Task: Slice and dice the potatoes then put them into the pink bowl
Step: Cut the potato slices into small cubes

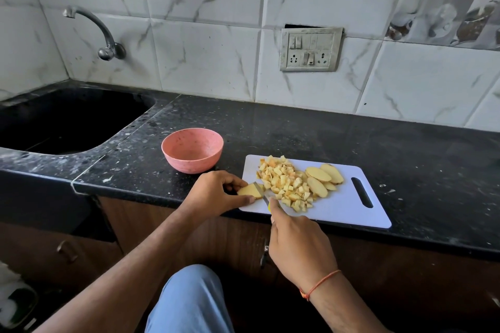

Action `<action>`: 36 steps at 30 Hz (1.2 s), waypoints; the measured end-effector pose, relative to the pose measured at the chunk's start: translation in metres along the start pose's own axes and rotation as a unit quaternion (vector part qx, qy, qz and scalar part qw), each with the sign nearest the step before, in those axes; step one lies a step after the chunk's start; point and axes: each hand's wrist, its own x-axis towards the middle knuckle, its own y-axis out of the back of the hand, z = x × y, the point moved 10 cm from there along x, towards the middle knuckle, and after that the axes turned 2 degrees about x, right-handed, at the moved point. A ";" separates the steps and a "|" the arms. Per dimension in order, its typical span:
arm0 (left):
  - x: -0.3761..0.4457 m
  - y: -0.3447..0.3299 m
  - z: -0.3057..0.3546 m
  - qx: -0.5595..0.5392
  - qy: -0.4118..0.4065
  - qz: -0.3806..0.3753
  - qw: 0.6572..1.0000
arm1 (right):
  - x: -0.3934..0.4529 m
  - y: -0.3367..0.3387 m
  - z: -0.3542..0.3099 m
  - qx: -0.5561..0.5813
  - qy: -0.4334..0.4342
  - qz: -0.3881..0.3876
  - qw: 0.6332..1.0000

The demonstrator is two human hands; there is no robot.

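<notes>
Item: potato piece [247, 190], at the lower left corner of the cutting board [341, 211], centre of the frame; my left hand [213, 190] pins it, fingers [243, 199] curled over its near and far sides; its long axis runs left to right, pointing toward the blade.

Item: knife [262, 193], in my right hand [299, 244]; fingers wrapped round the handle, forefinger laid along the top; the blade stands across the piece at its right end, just beside my left fingertips; the cut, as I judge it, must fall to the right of those fingertips, so the left hand is the nearer and the one at risk.

Item: diced potato [284, 184], a loose heap of pale yellow cubes, some with tan skin, mid-board; right of the blade.

Item: potato slices [322, 177], oval, overlapping, right of the heap; not yet diced.

Item: pink bowl [192, 149], on the black worktop [351, 138] just beyond my left hand, left of the board; no potato seen in it.
</notes>
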 end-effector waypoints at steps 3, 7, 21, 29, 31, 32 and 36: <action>0.001 0.001 0.000 0.000 -0.001 0.001 1.000 | 0.010 -0.007 -0.004 -0.007 -0.002 -0.013 1.000; 0.001 0.000 0.000 0.005 -0.003 0.008 1.000 | 0.028 -0.013 -0.009 -0.008 -0.009 -0.027 1.000; -0.001 0.002 0.002 0.011 0.001 0.017 1.000 | -0.026 0.000 0.014 -0.019 -0.001 -0.034 0.999; 0.000 0.001 -0.001 -0.001 0.001 -0.002 1.000 | -0.025 0.010 0.030 0.032 -0.031 -0.004 0.999; 0.000 0.001 -0.002 -0.005 0.001 -0.006 1.000 | -0.021 0.012 0.027 0.045 -0.028 0.001 0.999; 0.000 0.002 -0.003 -0.008 0.003 -0.006 1.000 | -0.019 0.013 0.024 0.047 -0.023 0.003 0.999; 0.001 0.001 -0.003 -0.013 0.006 -0.009 1.000 | -0.012 0.010 0.011 0.037 -0.004 0.005 0.999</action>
